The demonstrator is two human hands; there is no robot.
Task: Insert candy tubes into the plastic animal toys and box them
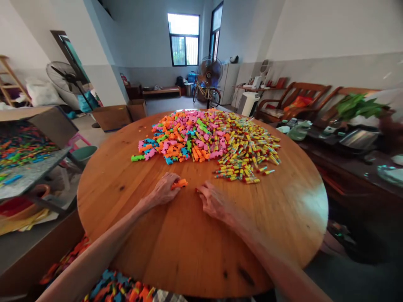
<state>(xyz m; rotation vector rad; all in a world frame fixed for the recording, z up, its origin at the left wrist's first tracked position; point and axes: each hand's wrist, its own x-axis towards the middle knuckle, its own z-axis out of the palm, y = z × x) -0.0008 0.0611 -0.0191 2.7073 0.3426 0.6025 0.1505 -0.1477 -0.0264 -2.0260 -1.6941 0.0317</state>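
Observation:
My left hand (165, 187), closed, grips a small orange plastic toy piece (180, 183) just above the round wooden table (132, 184). To its right, my right hand (211, 199) is pinched shut; a speck of red shows at its fingertips, but most of what it holds is hidden. Beyond both hands lies a heap of orange, pink, green and blue toy pieces (176, 136). Against its right side spreads a pile of small clear tubes with yellow wrapping and red ends (252, 147).
Below the table's near left edge, a cardboard box (40, 256) holds more coloured pieces. Another box (53, 126) of pieces stands on a side table (34, 172) at left. On the right is a dark table (317, 147) with a kettle (359, 138) and plant (362, 105).

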